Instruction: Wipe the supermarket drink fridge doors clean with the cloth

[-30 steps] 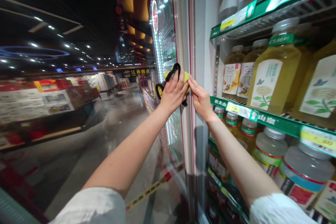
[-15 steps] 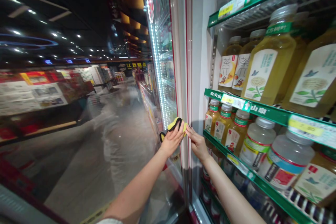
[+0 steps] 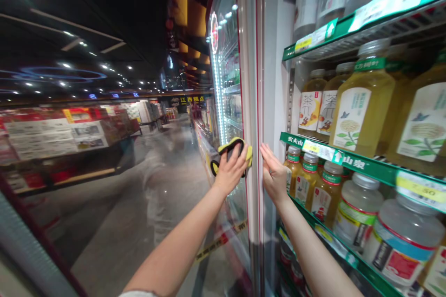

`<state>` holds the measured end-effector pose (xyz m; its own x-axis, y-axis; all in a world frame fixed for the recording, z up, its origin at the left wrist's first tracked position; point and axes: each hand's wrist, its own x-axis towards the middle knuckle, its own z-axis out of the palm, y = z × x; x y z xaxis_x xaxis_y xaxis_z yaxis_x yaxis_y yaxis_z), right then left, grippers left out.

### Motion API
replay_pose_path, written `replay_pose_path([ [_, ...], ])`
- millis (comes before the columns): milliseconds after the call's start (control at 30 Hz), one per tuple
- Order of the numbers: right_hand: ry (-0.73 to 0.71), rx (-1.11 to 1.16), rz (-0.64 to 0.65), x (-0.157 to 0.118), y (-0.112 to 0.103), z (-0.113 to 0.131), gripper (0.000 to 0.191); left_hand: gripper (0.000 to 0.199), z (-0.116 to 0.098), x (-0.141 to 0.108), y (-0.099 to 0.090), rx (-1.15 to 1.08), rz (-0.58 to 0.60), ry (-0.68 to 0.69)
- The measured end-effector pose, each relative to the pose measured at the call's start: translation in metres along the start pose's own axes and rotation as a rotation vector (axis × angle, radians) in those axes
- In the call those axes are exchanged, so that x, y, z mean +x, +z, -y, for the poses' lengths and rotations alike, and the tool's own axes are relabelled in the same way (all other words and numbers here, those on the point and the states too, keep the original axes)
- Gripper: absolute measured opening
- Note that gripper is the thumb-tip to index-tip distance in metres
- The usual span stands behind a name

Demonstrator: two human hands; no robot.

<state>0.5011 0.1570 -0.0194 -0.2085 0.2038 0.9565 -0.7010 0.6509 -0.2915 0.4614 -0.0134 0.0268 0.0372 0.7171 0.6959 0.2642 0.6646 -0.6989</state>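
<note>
My left hand point(image 3: 229, 171), its fingers spread, presses a yellow cloth with black edging point(image 3: 248, 154) against the glass beside the upright door frame point(image 3: 256, 102). Part of the cloth is bunched up behind the fingers. On the other side of the frame, my right hand point(image 3: 275, 176) holds nothing; its fingers are stretched out close together, with the tips at the frame's edge. Whether they touch it I cannot tell. Small tea bottles point(image 3: 306, 177) stand on the shelf just right of that hand.
At right, the cooler's shelves with green price strips point(image 3: 376, 169) hold several large bottles point(image 3: 362, 97) and clear drink bottles point(image 3: 358, 211). An LED-lit glass panel point(image 3: 223, 74) stands behind the frame. Stacked boxes point(image 3: 52, 134) and grey floor point(image 3: 118, 204) lie left, with motion blur.
My left hand and the cloth are slightly higher. My right hand has come away from the cloth to the right side of the frame. The whole view has shifted a little.
</note>
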Motion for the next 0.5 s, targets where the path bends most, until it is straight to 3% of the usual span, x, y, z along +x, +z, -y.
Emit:
replay_pose_path([
  [67, -0.003, -0.002, 0.021, 0.011, 0.008, 0.0, 0.065, 0.034, -0.002, -0.005, 0.0, 0.01, 0.028, 0.116],
  [133, -0.024, 0.012, 0.071, 0.021, 0.016, -0.002, 0.068, 0.037, 0.009, -0.001, -0.003, -0.018, 0.073, 0.131],
  [233, -0.054, 0.022, 0.133, 0.027, 0.022, -0.007, 0.07, 0.042, 0.028, 0.005, -0.012, -0.041, 0.107, -0.043],
  [333, -0.037, 0.022, 0.11, 0.023, 0.018, -0.01, 0.07, 0.042, 0.021, -0.008, -0.016, -0.018, 0.102, -0.22],
  [433, -0.066, 0.02, 0.084, 0.021, 0.015, -0.007, 0.068, 0.044, 0.0, -0.024, -0.013, -0.05, 0.151, -0.059],
  [500, -0.135, 0.004, 0.108, 0.025, 0.017, -0.005, 0.066, 0.045, -0.001, -0.023, -0.01, -0.076, 0.188, 0.067],
])
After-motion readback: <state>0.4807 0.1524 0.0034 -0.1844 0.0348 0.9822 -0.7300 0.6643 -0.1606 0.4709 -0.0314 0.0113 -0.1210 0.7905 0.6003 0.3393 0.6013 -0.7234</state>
